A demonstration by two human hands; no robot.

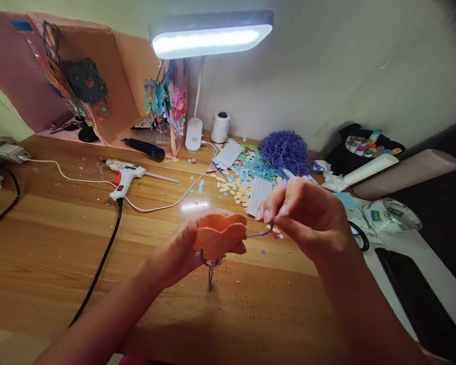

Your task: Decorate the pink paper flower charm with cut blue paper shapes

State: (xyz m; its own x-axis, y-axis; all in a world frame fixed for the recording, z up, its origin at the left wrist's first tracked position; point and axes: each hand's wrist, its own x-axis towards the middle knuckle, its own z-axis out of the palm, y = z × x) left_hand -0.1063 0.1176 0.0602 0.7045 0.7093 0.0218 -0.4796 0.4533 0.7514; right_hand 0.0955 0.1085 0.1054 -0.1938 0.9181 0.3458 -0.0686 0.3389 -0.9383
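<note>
Just above the desk, my left hand [186, 241] is closed around an orange scalloped paper cutout [218, 239], made of two layers that part at the top. Purple yarn [211, 274] dangles in a loop from its lower edge. Another strand of this yarn runs from the cutout's right side to my right hand [306, 213]. There, thumb and fingertips pinch the strand's end. My left fingers are mostly hidden behind the cutout.
A white hot glue gun [125, 177] lies at left with its black cord crossing the desk. Paper scraps [235, 187] and a heap of purple yarn [285, 152] lie at the back. A desk lamp [213, 38] hangs overhead. At right are clear tape [391, 215] and a phone [414, 294].
</note>
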